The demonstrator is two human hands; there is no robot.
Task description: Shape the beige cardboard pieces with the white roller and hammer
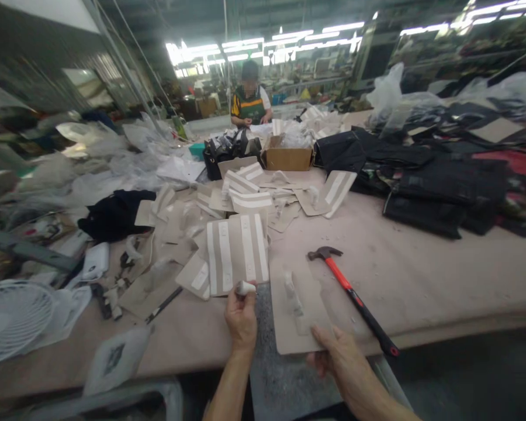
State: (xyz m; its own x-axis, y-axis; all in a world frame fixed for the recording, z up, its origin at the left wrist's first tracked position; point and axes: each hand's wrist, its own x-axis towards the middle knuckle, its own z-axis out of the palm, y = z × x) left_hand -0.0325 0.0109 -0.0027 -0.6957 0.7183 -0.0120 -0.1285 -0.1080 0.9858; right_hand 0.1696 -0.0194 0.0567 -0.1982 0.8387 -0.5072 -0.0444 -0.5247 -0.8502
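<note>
Moderate ambient illumination, overexposed tube lights [293,47] glaring along the upper background, hazy low contrast, soft diffuse shadows on counter [359,228], wide-angle stretching and blur toward frame edges.

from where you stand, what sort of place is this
Probably a bag or leather-goods workshop: a claw hammer beside flat beige panels, stacks of dark material, and a co-worker under strip lights.

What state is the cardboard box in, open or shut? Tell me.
Open: clear plastic bulges up out of the top of the cardboard box.
</note>
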